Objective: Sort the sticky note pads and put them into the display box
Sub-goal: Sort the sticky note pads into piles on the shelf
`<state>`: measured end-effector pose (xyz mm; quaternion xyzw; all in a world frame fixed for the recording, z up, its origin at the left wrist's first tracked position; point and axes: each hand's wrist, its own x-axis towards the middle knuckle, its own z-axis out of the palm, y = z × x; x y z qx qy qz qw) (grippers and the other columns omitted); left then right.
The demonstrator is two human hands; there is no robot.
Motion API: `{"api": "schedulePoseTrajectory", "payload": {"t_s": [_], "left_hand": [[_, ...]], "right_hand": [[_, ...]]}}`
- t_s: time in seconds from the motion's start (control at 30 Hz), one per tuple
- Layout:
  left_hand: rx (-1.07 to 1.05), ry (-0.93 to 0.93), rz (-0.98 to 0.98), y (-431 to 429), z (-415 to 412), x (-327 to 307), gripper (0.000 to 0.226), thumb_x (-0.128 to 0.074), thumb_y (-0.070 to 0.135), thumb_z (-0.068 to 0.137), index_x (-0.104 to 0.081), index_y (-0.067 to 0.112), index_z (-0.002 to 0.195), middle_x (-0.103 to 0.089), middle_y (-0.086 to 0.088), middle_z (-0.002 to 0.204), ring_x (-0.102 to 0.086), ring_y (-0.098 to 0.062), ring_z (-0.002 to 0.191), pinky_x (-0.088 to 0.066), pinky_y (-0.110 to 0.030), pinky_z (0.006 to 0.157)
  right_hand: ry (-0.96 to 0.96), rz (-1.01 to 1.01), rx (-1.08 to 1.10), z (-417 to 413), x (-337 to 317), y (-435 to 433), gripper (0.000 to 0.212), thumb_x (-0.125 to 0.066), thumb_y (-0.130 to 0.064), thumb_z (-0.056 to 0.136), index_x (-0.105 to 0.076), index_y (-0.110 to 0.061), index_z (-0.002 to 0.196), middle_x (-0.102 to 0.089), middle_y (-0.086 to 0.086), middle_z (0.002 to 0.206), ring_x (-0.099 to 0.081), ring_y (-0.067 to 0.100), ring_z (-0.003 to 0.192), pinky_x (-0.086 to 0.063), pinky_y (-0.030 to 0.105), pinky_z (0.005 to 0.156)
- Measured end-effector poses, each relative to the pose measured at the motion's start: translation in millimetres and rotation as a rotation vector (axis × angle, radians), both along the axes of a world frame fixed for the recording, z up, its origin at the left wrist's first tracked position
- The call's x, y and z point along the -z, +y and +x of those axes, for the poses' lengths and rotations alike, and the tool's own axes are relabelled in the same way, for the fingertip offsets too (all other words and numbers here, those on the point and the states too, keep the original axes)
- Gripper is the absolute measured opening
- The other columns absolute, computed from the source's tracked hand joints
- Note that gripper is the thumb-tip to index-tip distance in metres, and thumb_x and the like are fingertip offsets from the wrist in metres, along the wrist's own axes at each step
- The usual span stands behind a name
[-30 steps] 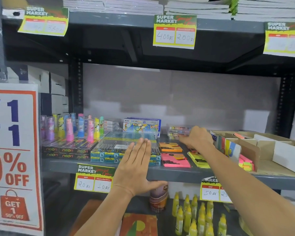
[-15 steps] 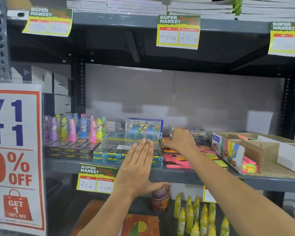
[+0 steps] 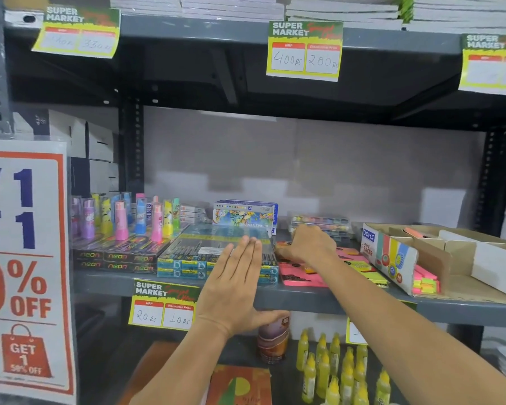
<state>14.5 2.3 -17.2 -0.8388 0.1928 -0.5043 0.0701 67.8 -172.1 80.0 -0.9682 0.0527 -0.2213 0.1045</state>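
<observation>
**Right hand reaches the sticky pads on the grey shelf**

At centre frame the right hand (image 3: 310,246) curls over orange and pink sticky note pads (image 3: 300,276); whether it grips one I cannot tell. The left hand (image 3: 236,285) hovers flat and open. The cardboard display box (image 3: 430,258) sits at right.

neon pens (image 3: 117,229), glue btls (image 3: 333,363), price tags (image 3: 304,51)

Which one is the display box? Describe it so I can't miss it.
On the middle shelf, look at its right end, right of the pink pads. The display box is open cardboard with a colourful striped front, unlike the plain white box beside it.
</observation>
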Motion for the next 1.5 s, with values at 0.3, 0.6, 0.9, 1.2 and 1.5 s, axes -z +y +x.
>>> {"api": "schedulePoseTrajectory", "payload": {"t_s": [0.3, 0.6, 0.9, 1.2, 1.5], "left_hand": [[0.001, 0.004, 0.003, 0.7, -0.6, -0.2, 0.116, -0.033, 0.089, 0.077, -0.032, -0.004, 0.147, -0.039, -0.019, 0.152, -0.035, -0.031, 0.143, -0.025, -0.045, 0.116], [0.003, 0.003, -0.007, -0.1, -0.6, -0.6, 0.117, -0.035, 0.089, 0.076, -0.032, -0.004, 0.147, -0.039, -0.018, 0.152, -0.031, -0.029, 0.144, -0.024, -0.045, 0.117], [0.007, 0.021, -0.001, 0.3, -2.4, -1.5, 0.114, -0.028, 0.088, 0.079, -0.031, -0.004, 0.147, -0.037, -0.019, 0.153, -0.035, -0.032, 0.142, -0.023, -0.045, 0.116], [0.001, 0.022, 0.008, 1.3, -1.6, -2.1, 0.114, -0.029, 0.088, 0.079, -0.032, -0.004, 0.146, -0.039, -0.019, 0.152, -0.037, -0.032, 0.142, -0.023, -0.045, 0.117], [-0.001, 0.03, 0.012, 0.6, -2.5, -2.3, 0.116, -0.031, 0.089, 0.078, -0.039, -0.006, 0.145, -0.04, -0.019, 0.152, -0.036, -0.033, 0.143, -0.023, -0.046, 0.117]], "right_hand": [[-0.029, -0.006, 0.205, -7.0, -23.4, -53.5, 0.036, -0.069, -0.049, 0.074, -0.061, -0.015, 0.081, -0.065, 0.003, 0.089, -0.06, 0.021, 0.078, -0.046, 0.027, 0.062], [0.123, -0.053, 0.204, -0.2, -1.8, -77.6, 0.051, -0.06, -0.049, 0.083, -0.059, -0.009, 0.115, -0.063, 0.007, 0.11, -0.062, 0.025, 0.1, -0.051, 0.034, 0.076], [0.118, -0.033, 0.243, 3.7, -2.1, -76.6, 0.051, -0.064, -0.049, 0.078, -0.058, -0.012, 0.113, -0.059, 0.007, 0.104, -0.057, 0.022, 0.093, -0.049, 0.032, 0.073], [0.078, 0.018, 0.243, 6.2, 1.6, -73.2, 0.046, -0.065, -0.045, 0.077, -0.058, -0.011, 0.108, -0.061, 0.007, 0.098, -0.06, 0.022, 0.092, -0.055, 0.037, 0.085], [-0.098, 0.231, 0.173, -4.4, 5.7, -77.4, 0.039, -0.075, -0.039, 0.074, -0.054, -0.013, 0.093, -0.06, 0.005, 0.088, -0.058, 0.019, 0.081, -0.054, 0.028, 0.068]]}}
